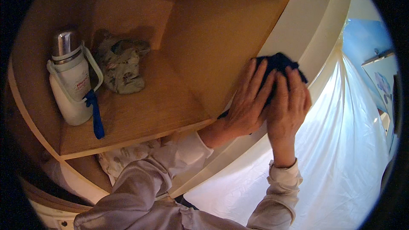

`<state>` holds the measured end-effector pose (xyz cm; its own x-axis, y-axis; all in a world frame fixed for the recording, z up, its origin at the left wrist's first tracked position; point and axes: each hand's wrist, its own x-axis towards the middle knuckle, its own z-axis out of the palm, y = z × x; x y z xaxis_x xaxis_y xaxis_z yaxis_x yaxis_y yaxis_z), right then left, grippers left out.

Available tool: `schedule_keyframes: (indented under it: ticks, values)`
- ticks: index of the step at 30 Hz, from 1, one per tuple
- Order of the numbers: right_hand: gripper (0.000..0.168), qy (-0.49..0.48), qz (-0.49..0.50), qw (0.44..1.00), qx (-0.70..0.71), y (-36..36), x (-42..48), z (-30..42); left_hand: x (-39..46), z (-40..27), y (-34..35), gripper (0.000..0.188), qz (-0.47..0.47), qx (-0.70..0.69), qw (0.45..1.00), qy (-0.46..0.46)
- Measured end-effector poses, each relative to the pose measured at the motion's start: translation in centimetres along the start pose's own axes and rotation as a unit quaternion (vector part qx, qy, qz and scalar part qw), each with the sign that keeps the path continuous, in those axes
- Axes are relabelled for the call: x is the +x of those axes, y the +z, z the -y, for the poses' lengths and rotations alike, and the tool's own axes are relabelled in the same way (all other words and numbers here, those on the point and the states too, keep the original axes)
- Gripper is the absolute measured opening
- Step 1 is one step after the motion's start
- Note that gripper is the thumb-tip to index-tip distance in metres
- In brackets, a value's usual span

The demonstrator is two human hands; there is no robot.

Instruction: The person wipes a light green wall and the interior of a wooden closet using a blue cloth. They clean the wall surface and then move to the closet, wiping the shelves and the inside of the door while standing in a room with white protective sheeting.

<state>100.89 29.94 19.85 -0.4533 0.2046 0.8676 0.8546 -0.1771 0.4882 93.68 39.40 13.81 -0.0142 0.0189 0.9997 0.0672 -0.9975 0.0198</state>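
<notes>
A dark navy cloth (pixel 278 62) lies bunched against the pale vertical trim (pixel 306 28) beside a wooden cabinet. My left hand (pixel 247 100) presses on it, fingers stretched over the fabric and the wrist crossing the cabinet's front edge. On the right part of the same cloth rests my right hand (pixel 289 102), close beside the left one, its fingertips holding the fabric to the surface. Part of the cloth is hidden beneath both hands, and a dark strip of material shows under my left wrist.
Left, a white vacuum flask (pixel 72 92) with a steel cap and blue strap stands on the wooden shelf (pixel 153 115). Behind it lies a crumpled patterned cloth (pixel 123 67). Patterned fabric (pixel 127 156) sits in the lower compartment. White translucent sheeting (pixel 335 153) hangs at right.
</notes>
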Motion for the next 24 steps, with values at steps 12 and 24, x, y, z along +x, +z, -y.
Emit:
schedule_keyframes:
  ticks: [12, 24]
  values:
    - [0.038, 0.036, -0.118, 0.985, -0.121, 2.3, 8.2, -7.3, 11.7, 0.4, 2.6, 0.063, -0.096, 0.041, 0.987, 0.124]
    - [0.038, 0.039, -0.036, 0.997, -0.064, 2.3, -0.9, -2.7, 1.1, -0.8, 2.4, 0.06, -0.018, 0.031, 0.999, 0.03]
